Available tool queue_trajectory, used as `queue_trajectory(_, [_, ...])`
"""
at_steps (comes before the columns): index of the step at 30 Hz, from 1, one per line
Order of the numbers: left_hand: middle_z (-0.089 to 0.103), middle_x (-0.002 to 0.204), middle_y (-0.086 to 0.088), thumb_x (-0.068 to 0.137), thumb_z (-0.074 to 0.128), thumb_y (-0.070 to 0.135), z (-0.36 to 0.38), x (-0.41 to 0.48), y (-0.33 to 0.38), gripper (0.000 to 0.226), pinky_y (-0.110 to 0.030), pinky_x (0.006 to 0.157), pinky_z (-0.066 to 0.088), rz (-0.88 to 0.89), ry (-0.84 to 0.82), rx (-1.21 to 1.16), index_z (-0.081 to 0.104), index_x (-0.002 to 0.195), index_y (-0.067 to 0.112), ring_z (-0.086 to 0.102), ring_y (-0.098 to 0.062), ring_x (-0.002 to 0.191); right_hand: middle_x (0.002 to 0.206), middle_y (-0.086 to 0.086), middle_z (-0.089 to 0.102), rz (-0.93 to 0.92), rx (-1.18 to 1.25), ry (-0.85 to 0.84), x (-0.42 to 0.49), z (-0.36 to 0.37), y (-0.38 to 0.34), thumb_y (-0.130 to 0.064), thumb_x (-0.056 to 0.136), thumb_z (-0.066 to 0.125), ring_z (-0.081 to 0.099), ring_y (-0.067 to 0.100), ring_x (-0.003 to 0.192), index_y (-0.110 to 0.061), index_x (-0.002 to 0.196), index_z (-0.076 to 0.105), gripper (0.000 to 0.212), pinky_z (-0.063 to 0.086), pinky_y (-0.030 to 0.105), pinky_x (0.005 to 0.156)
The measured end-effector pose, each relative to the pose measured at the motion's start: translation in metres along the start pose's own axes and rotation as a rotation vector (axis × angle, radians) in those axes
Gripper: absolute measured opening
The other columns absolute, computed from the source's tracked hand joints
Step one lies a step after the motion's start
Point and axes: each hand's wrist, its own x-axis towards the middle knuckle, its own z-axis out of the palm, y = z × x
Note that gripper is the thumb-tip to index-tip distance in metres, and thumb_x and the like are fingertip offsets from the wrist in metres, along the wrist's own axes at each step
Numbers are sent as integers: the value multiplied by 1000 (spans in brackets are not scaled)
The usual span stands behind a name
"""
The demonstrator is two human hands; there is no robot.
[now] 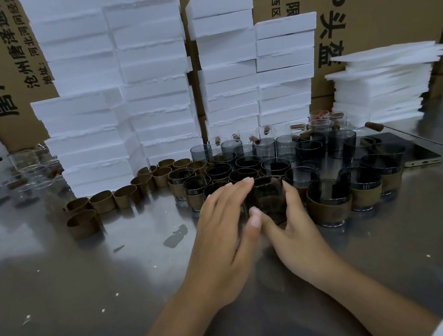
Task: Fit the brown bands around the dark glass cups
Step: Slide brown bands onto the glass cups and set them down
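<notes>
Both hands hold one dark glass cup (266,200) over the steel table, in front of the cluster of cups. My left hand (223,225) lies along its left side with straight fingers, thumb against the front. My right hand (289,224) wraps its lower right side. Whether a band is on this cup is hidden by blur and fingers. Several banded dark cups (329,203) stand to the right and behind. Bare dark cups (264,144) stand further back. Loose brown bands (101,201) run in a row to the left.
Stacks of white foam blocks (155,77) and cardboard boxes (379,0) wall off the back. Clear glass cups with brown handles (31,170) stand far left. A phone (413,153) lies at the right. The steel table (89,288) has small white crumbs.
</notes>
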Motion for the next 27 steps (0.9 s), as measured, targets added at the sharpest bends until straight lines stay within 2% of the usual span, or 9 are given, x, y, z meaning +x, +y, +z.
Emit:
queue_trajectory(2, [32,141,31,98,29,46,-1,0,0,39,-25,113,23,-9,20,-22,29,138,43,24,-1,139,112,-31,59,-7,11,-8,-1,-1,-1,-54,75,59,53,-15,110,-21,142,34,79,41,3,85])
queue_trajectory(6, [36,140,29,98,25,49,-2,0,-1,38,-30,114,23,-20,42,-60,31,135,45,27,0,138,112,-35,58,-9,39,-28,-2,0,-4,-52,76,60,53,-15,109,-23,140,35,75,41,3,84])
queue_trajectory(8, [37,141,27,98,21,53,-2,2,-2,39,-34,117,18,-37,44,-65,31,135,45,25,2,140,111,-36,58,-7,55,-26,-3,1,-6,-48,76,60,53,-15,108,-24,139,36,71,40,2,83])
queue_trajectory(11, [41,141,23,96,15,60,-3,4,-4,43,-29,119,7,-66,35,-58,31,134,47,23,5,141,112,-33,59,-4,78,-20,-5,2,-8,-45,77,61,54,-14,110,-23,139,36,71,40,2,84])
queue_trajectory(13, [42,139,26,94,12,65,-3,6,-6,46,-26,119,5,-91,31,-68,30,133,48,23,5,140,113,-29,61,6,88,-24,-6,2,-8,-44,77,63,54,-13,111,-24,140,35,72,41,4,85])
queue_trajectory(15, [43,137,28,92,11,69,-3,7,-6,49,-31,120,8,-125,28,-94,31,132,50,24,5,140,116,-23,61,15,83,-33,-6,2,-8,-37,81,66,54,-12,112,-23,141,34,70,42,4,86])
queue_trajectory(18, [43,135,33,91,14,69,0,5,-5,46,-42,118,20,-177,41,-163,34,129,53,29,5,137,124,-16,56,8,44,-48,-6,2,-9,-21,87,67,53,-12,113,-19,141,33,64,41,4,88])
queue_trajectory(22, [47,133,31,89,18,66,2,5,-2,43,-32,114,29,-241,82,-240,38,125,55,34,5,133,130,-17,51,-4,0,-84,-6,3,-9,-21,87,69,49,-11,119,-25,142,31,66,41,7,93])
queue_trajectory(27, [50,130,30,87,18,68,-2,10,1,45,-21,110,28,-266,67,-281,40,124,55,34,5,133,126,-22,52,-29,-30,-112,-6,4,-8,-18,85,72,50,-9,119,-33,134,35,63,41,8,93])
